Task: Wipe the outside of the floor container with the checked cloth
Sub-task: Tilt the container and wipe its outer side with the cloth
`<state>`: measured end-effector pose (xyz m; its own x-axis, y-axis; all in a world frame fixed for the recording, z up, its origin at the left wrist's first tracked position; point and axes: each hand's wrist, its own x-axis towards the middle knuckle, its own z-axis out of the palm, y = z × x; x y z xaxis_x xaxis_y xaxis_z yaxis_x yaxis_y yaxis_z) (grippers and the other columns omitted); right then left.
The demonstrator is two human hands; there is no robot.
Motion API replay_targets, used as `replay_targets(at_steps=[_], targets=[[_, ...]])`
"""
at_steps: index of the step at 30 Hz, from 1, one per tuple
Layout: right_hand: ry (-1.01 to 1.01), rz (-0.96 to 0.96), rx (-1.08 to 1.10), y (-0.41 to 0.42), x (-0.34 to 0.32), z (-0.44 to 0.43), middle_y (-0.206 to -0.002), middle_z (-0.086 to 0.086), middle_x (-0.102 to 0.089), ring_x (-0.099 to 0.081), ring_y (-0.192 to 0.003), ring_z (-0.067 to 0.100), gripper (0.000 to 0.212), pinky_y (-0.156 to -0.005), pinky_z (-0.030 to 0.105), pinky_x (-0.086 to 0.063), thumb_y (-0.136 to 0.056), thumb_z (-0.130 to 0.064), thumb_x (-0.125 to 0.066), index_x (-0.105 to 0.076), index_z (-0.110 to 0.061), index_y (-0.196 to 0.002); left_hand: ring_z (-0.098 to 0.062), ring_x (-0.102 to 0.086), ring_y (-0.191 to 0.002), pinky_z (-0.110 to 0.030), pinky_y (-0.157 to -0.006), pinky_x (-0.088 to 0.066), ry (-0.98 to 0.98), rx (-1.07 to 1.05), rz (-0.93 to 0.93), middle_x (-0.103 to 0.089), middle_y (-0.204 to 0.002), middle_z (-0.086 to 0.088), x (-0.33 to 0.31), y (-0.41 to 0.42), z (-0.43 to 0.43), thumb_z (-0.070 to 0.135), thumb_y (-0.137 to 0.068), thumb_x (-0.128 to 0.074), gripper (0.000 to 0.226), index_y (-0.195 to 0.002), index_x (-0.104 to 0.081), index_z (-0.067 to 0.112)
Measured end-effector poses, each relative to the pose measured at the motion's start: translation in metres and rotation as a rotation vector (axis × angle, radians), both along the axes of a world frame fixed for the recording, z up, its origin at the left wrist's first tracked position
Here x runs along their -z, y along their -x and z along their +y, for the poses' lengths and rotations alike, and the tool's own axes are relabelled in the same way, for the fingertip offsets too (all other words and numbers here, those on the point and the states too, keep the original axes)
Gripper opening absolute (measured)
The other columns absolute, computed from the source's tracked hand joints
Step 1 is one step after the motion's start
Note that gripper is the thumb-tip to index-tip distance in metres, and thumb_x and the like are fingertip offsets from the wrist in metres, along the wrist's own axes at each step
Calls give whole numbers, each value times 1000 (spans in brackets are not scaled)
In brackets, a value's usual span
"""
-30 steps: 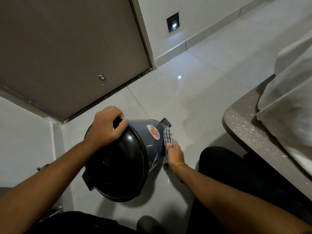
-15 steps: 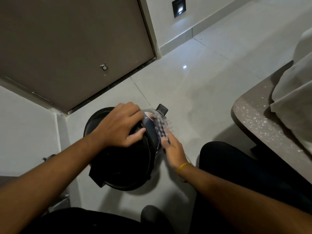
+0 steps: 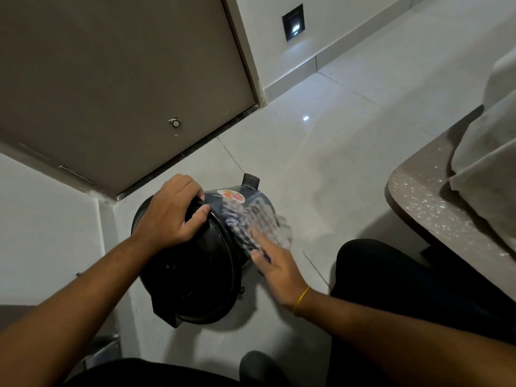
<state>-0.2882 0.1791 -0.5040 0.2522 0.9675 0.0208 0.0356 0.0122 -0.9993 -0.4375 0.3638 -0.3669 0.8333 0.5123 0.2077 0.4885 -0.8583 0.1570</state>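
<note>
A dark grey pedal bin (image 3: pixel 195 277) with a black lid is tilted on the tiled floor, its lid facing me. A round colourful sticker (image 3: pixel 233 196) shows on its upper side, and its foot pedal (image 3: pixel 250 181) sticks out at the far end. My left hand (image 3: pixel 170 216) grips the lid's rim at the top. My right hand (image 3: pixel 275 265) presses the checked cloth (image 3: pixel 251 223) against the bin's right side; the cloth is blurred by motion.
A brown door (image 3: pixel 111 79) with a small stopper (image 3: pixel 174 122) stands behind the bin. A speckled stone ledge (image 3: pixel 435 210) carrying pale fabric (image 3: pixel 485 169) lies to the right. My dark-trousered leg (image 3: pixel 405 286) rests beside my right arm. A wall light (image 3: pixel 293 22) glows low.
My right hand has swept the cloth from the bin's far end back along its right side. My left hand shifted its hold on the lid rim, and the bin turned slightly.
</note>
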Motion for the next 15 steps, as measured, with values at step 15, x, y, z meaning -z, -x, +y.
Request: replay_targets(at_steps=[15], targets=[[-42,-42,-110,24,-4,25,-154,-16,-45,-42,-138,-13,48,-116,12,-31,-101,-19,-57,-50,-21,-149,-25,-53,-83,-34,-74,-39,15,-166,-112,-57,-88,-2,3,47,46,40,-94,-43,34,-91,-59,9]])
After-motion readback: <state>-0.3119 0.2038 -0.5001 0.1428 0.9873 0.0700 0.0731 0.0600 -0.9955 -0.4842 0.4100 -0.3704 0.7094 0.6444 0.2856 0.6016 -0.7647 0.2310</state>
